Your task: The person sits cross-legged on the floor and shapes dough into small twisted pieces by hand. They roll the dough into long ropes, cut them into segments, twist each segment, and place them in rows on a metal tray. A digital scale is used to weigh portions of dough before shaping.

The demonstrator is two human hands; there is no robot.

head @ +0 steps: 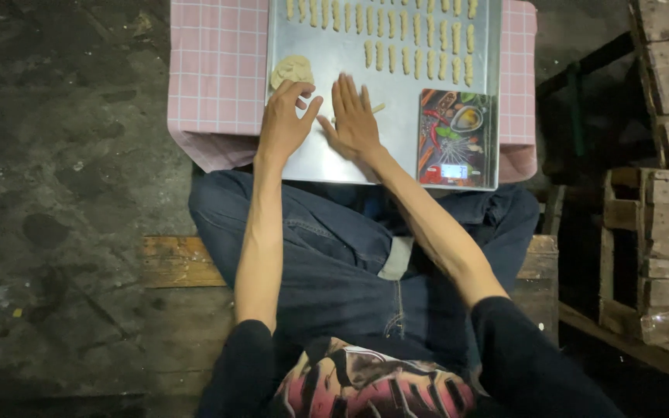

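Dough strip (377, 108) rolls under the flat, open right hand (354, 120); open left hand (284, 124) grips nothing beside the dough lump (292, 71), with rows of dough sticks (396, 35) already filling the tray (396, 139).

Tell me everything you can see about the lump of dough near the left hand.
The lump of dough is pale beige, roundish and flattened, with an uneven, wrinkled surface. It lies on the metal tray, near its left edge, apart from the rows of small dough sticks. The left hand rests just below it, fingertips at its lower edge.
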